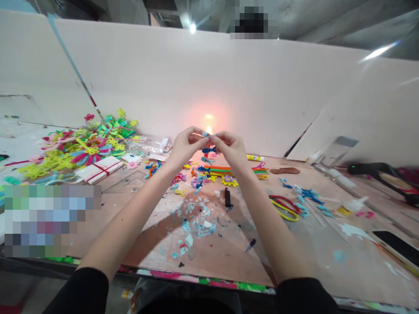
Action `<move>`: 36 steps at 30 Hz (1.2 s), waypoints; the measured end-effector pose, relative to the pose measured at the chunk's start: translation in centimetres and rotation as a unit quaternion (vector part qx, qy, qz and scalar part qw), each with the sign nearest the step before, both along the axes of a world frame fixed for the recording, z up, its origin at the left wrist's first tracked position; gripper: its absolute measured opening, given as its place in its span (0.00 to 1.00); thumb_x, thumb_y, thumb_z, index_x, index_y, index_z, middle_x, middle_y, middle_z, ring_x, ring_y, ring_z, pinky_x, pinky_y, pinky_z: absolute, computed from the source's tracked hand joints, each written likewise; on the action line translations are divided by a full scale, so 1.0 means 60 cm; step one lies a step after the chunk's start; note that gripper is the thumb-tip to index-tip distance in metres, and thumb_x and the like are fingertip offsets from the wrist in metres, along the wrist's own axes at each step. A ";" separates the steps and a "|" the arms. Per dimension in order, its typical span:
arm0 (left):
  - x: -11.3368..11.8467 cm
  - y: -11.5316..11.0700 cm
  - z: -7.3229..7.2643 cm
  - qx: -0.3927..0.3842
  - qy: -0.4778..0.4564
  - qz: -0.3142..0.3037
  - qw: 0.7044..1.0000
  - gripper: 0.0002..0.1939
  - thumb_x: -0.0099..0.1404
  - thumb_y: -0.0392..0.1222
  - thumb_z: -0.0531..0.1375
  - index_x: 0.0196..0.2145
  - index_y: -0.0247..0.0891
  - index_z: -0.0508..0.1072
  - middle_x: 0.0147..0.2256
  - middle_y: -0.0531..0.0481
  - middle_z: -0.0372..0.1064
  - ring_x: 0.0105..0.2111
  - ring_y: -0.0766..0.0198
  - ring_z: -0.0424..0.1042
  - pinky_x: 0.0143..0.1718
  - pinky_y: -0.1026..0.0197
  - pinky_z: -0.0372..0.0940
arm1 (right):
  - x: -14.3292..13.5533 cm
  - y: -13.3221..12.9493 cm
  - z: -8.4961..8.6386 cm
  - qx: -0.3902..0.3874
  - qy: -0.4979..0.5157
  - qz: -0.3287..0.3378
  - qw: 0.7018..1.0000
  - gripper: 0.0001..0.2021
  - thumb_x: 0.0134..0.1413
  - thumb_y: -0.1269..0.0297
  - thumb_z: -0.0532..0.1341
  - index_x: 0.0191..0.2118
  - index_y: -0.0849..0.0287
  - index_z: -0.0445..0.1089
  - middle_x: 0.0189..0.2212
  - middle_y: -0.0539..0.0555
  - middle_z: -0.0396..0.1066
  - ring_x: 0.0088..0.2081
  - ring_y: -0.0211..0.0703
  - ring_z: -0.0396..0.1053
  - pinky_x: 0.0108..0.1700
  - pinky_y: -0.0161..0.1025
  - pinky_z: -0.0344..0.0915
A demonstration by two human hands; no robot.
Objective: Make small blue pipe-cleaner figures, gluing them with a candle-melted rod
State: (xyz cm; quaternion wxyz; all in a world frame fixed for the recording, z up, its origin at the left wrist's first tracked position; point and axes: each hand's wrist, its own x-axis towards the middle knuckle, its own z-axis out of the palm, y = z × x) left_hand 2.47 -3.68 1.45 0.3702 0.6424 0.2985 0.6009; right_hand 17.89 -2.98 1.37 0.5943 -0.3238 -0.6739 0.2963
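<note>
Both my arms reach forward over the table, and the hands meet at a lit candle [208,130] near the back panel. My left hand [186,147] is closed in a pinch on a small light-blue piece [206,134]. Opposite it, my right hand [231,147] pinches too, its fingertips at the same spot; what exactly they grip is too small to make out. The flame glows just behind the fingertips. Under the hands lie a dark-blue fish-shaped piece [208,150] and a paler blue one [207,160].
Colourful fuzzy flowers [88,146] are heaped at left, beside a white box [101,169] tied with red string. Fuzzy stems [235,171] and a black lighter [227,197] lie centrally. Blue scraps [196,220] litter the front. At right are a glue bottle [352,207], phone [397,247] and glue gun [379,174].
</note>
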 end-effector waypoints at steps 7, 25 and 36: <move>-0.003 0.007 -0.005 0.015 0.009 0.013 1.000 0.06 0.57 0.37 0.66 0.32 0.37 0.71 0.26 0.51 0.75 0.29 0.67 0.75 0.34 0.63 0.69 | 0.007 0.001 0.004 0.047 -0.035 -0.046 0.997 0.10 0.52 0.55 0.64 0.31 0.57 0.73 0.29 0.49 0.74 0.28 0.35 0.68 0.33 0.38 0.66; -0.006 0.004 -0.002 -0.042 0.000 -0.018 0.999 0.04 0.56 0.33 0.62 0.32 0.34 0.72 0.25 0.52 0.73 0.29 0.67 0.75 0.38 0.62 0.72 | -0.004 -0.014 0.048 0.295 -0.235 -0.054 0.925 0.04 0.54 0.67 0.63 0.35 0.56 0.76 0.35 0.52 0.71 0.37 0.39 0.68 0.40 0.40 0.66; -0.002 -0.006 0.003 -0.116 -0.048 -0.066 0.990 0.07 0.54 0.34 0.67 0.28 0.37 0.71 0.29 0.51 0.76 0.26 0.71 0.73 0.37 0.64 0.71 | 0.002 0.008 0.022 0.151 -0.058 -0.045 0.986 0.05 0.55 0.62 0.63 0.31 0.56 0.74 0.28 0.48 0.75 0.31 0.35 0.72 0.33 0.36 0.66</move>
